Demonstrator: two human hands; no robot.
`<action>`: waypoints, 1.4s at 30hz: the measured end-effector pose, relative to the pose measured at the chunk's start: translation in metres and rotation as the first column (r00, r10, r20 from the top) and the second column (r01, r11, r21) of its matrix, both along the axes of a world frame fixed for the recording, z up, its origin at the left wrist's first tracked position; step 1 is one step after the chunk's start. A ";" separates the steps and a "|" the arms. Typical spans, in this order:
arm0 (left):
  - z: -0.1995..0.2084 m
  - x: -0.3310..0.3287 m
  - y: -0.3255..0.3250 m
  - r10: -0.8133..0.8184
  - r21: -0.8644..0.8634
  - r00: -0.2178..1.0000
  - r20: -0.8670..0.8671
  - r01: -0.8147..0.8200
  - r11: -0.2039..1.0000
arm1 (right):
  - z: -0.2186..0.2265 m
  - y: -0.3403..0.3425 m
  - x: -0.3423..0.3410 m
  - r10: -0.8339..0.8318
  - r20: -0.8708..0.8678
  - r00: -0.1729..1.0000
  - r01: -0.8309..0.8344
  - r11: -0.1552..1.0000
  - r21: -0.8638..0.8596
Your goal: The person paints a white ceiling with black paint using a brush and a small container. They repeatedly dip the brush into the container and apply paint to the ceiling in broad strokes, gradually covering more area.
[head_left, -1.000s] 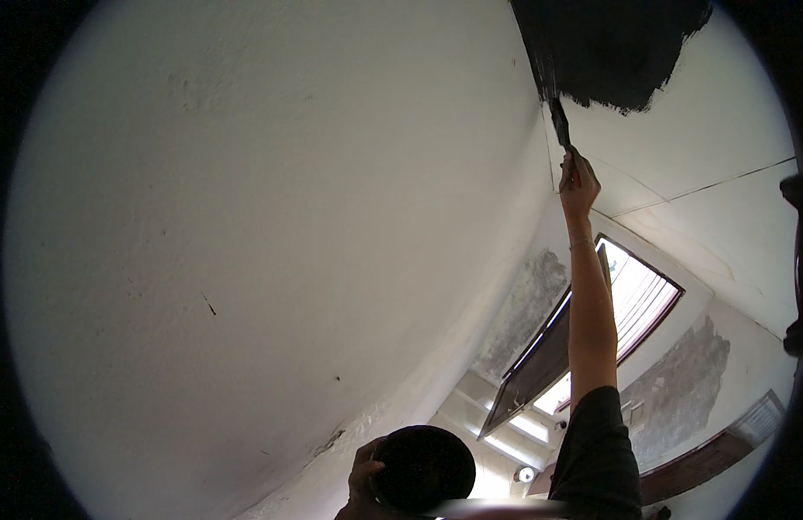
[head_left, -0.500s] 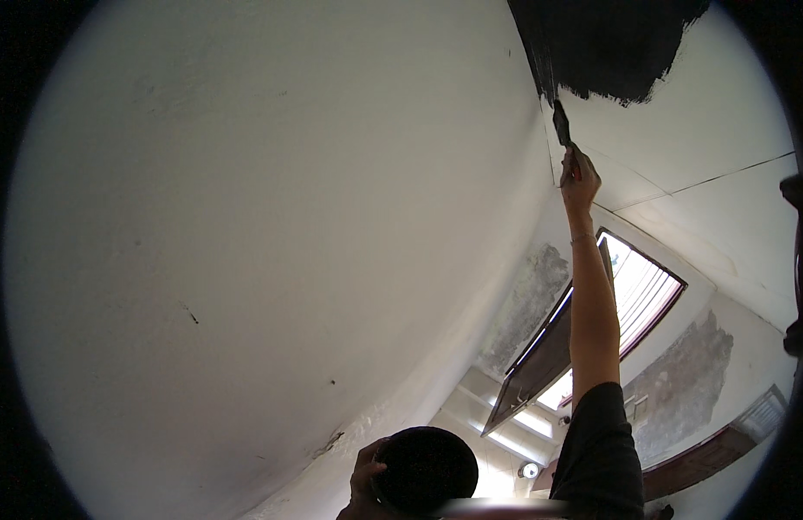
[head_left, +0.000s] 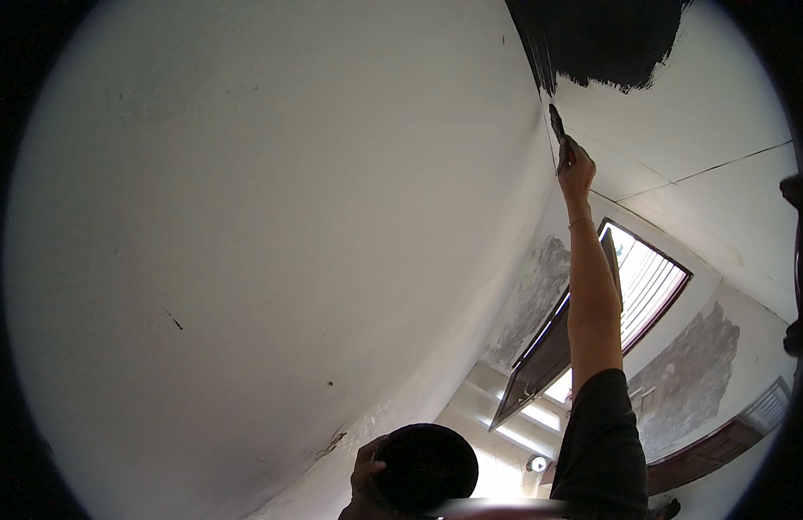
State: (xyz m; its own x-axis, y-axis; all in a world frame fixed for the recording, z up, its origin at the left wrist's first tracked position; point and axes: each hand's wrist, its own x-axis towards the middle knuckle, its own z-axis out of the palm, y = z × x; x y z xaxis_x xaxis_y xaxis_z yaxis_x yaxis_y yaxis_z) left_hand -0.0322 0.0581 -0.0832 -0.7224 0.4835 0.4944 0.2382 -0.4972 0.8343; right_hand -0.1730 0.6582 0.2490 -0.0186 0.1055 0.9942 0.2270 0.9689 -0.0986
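Observation:
My right hand (head_left: 577,165), at the end of a raised arm, is closed round the handle of a paintbrush (head_left: 556,121). The dark bristles point up at the corner line where the pale wall meets the pale ceiling. Just beyond the tip lies a patch of black paint (head_left: 614,43) with ragged, streaky edges; a narrow strip of it runs along the corner. Whether the bristles touch the surface I cannot tell. Low in the view, my left hand (head_left: 365,477) grips the side of a round black container (head_left: 426,468), whose contents are too dark to make out.
A broad white wall (head_left: 271,217) fills the left side. Beyond my right arm are a barred window (head_left: 648,282) with its dark shutter (head_left: 540,364) swung out, grey bare patches on the far wall (head_left: 687,373), a round light (head_left: 537,464) and a brown wooden door (head_left: 700,464).
The brush tip has come away from the black paint's edge, slightly down along the corner. Streaks at that edge look more open. My left hand and the container stay nearly in place.

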 end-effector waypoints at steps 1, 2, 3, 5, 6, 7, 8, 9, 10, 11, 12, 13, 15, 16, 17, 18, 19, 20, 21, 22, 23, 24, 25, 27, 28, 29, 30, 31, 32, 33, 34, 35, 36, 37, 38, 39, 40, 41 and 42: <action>0.006 0.000 -0.001 0.009 0.010 0.999 -0.045 -0.008 1.000 | -0.003 -0.004 0.002 -0.011 -0.003 1.000 0.011 0.996 -0.093; 0.011 0.000 -0.002 0.021 0.021 0.996 -0.086 -0.019 1.000 | -0.005 -0.010 0.003 0.067 -0.052 0.996 -0.066 0.998 0.024; 0.016 0.000 -0.003 0.025 0.029 0.993 -0.119 -0.022 0.999 | -0.005 -0.016 0.003 0.121 -0.075 0.990 -0.117 0.991 0.062; 0.024 0.001 -0.004 0.034 0.045 0.982 -0.185 -0.026 0.999 | -0.002 -0.024 0.000 0.194 -0.105 0.975 -0.177 0.972 0.155; 0.027 0.001 -0.005 0.032 0.049 0.977 -0.210 -0.022 0.999 | 0.001 -0.026 -0.003 0.214 -0.114 0.970 -0.187 0.959 0.212; 0.030 0.001 -0.005 0.031 0.053 0.971 -0.237 -0.019 0.998 | 0.004 -0.025 -0.006 0.222 -0.099 0.970 -0.195 0.954 0.226; 0.033 0.001 -0.005 0.031 0.058 0.964 -0.264 -0.016 0.998 | 0.005 -0.022 -0.007 0.251 -0.096 0.963 -0.226 0.949 0.221; 0.035 0.001 -0.004 0.030 0.057 0.957 -0.289 -0.014 0.998 | 0.004 -0.017 -0.008 0.173 -0.087 0.981 -0.161 0.978 0.132; 0.038 0.002 -0.003 0.027 0.056 0.949 -0.313 -0.010 0.998 | 0.003 -0.012 -0.007 0.084 -0.026 0.996 -0.084 0.996 0.008; 0.040 0.001 -0.002 0.023 0.056 0.940 -0.341 -0.004 0.998 | 0.000 -0.006 -0.004 -0.014 0.050 0.999 0.021 0.991 -0.134; 0.043 0.002 -0.002 0.021 0.041 0.935 -0.355 -0.007 0.999 | -0.005 -0.003 -0.001 0.011 0.022 1.000 -0.008 0.991 -0.131; 0.046 0.002 -0.003 0.020 0.009 0.928 -0.371 -0.018 1.000 | -0.010 -0.001 0.002 0.019 -0.001 1.000 -0.019 0.989 -0.148; 0.051 0.002 -0.002 0.029 0.013 0.928 -0.372 -0.026 1.000 | -0.014 -0.005 0.007 0.063 -0.066 0.996 -0.068 0.996 -0.064; 0.053 0.003 -0.001 0.034 0.070 0.932 -0.360 -0.009 0.998 | -0.014 -0.011 0.009 0.103 -0.104 0.989 -0.100 0.994 0.031; 0.055 0.004 0.000 0.035 0.122 0.937 -0.347 0.009 0.992 | -0.012 -0.019 0.010 0.143 -0.138 0.980 -0.126 0.984 0.122; 0.057 0.003 0.000 0.025 0.127 0.937 -0.348 0.021 0.992 | -0.006 -0.027 0.009 0.273 -0.168 0.947 -0.228 0.943 0.243; 0.059 0.002 0.001 0.014 0.134 0.937 -0.349 0.035 0.990 | 0.001 -0.036 0.007 0.276 -0.168 0.946 -0.223 0.935 0.275; 0.060 0.002 0.003 0.004 0.142 0.937 -0.350 0.049 0.989 | 0.010 -0.043 0.005 0.279 -0.169 0.945 -0.218 0.926 0.308; 0.061 0.003 0.006 0.003 0.159 0.942 -0.334 0.053 0.986 | 0.018 -0.049 0.003 0.267 -0.148 0.952 -0.215 0.930 0.297; 0.061 0.004 0.008 0.001 0.175 0.947 -0.320 0.058 0.983 | 0.024 -0.052 0.000 0.248 -0.155 0.956 -0.195 0.935 0.296; 0.061 0.004 0.009 0.000 0.191 0.952 -0.307 0.062 0.980 | 0.028 -0.053 -0.001 0.265 -0.166 0.950 -0.202 0.925 0.323; 0.061 0.005 0.009 0.017 0.170 0.946 -0.322 0.040 0.985 | 0.029 -0.052 -0.005 0.266 -0.150 0.952 -0.213 0.931 0.297; 0.061 0.006 0.009 0.038 0.153 0.940 -0.339 0.015 0.988 | 0.029 -0.048 -0.008 0.271 -0.134 0.953 -0.227 0.935 0.274; 0.058 0.006 0.008 0.058 0.116 0.931 -0.361 -0.017 0.993 | 0.022 -0.037 -0.014 0.249 -0.112 0.962 -0.233 0.962 0.140; 0.057 0.006 0.005 0.052 0.090 0.929 -0.366 -0.020 0.996 | 0.017 -0.030 -0.016 0.240 -0.107 0.965 -0.230 0.968 0.100; 0.056 0.005 0.003 0.043 0.060 0.927 -0.373 -0.022 0.998 | 0.013 -0.023 -0.017 0.216 -0.098 0.971 -0.215 0.976 0.022; 0.054 0.005 0.003 0.042 0.080 0.926 -0.375 -0.012 0.997 | 0.010 -0.017 -0.018 0.192 -0.089 0.977 -0.194 0.981 -0.017; 0.052 0.005 0.002 0.035 0.087 0.931 -0.364 -0.003 0.996 | 0.005 -0.014 -0.015 0.155 -0.069 0.985 -0.157 0.987 -0.024; 0.050 0.004 0.001 0.037 0.090 0.931 -0.363 -0.004 0.996 | 0.000 -0.012 -0.009 0.105 -0.032 0.994 -0.107 0.992 -0.067; 0.048 0.004 -0.002 0.044 0.090 0.930 -0.364 -0.012 0.996 | -0.006 -0.013 0.000 0.032 0.016 0.999 -0.029 0.987 -0.156; 0.047 0.004 -0.002 0.052 0.093 0.930 -0.363 -0.019 0.995 | -0.013 -0.018 0.011 0.100 -0.047 0.994 -0.106 0.981 -0.163; 0.045 0.004 -0.003 0.058 0.095 0.930 -0.362 -0.025 0.995 | -0.025 -0.028 0.028 0.140 -0.100 0.985 -0.158 0.964 -0.214; 0.044 0.004 -0.003 0.063 0.096 0.927 -0.369 -0.029 0.995 | -0.038 -0.040 0.047 0.151 -0.145 0.978 -0.191 0.928 -0.321; 0.043 0.005 -0.001 0.063 0.097 0.925 -0.374 -0.028 0.995 | -0.055 -0.057 0.073 0.275 -0.261 0.925 -0.362 0.846 -0.392; 0.043 0.007 0.000 0.062 0.098 0.923 -0.381 -0.027 0.995 | -0.072 -0.076 0.095 0.399 -0.449 0.799 -0.574 0.730 -0.372; 0.044 0.008 0.003 0.060 0.097 0.917 -0.394 -0.024 0.995 | -0.091 -0.097 0.130 0.392 -0.490 0.779 -0.610 0.656 -0.444; 0.047 0.010 0.005 0.055 0.094 0.910 -0.411 -0.018 0.995 | -0.111 -0.121 0.167 0.408 -0.542 0.735 -0.664 0.599 -0.448; 0.050 0.011 0.008 -0.024 0.072 0.920 -0.390 0.056 0.996 | -0.129 -0.145 0.198 0.344 -0.596 0.726 -0.653 0.618 -0.438; 0.054 0.015 0.011 0.045 0.097 0.893 -0.447 -0.001 0.995 | -0.149 -0.172 0.230 0.389 -0.618 0.683 -0.705 0.574 -0.417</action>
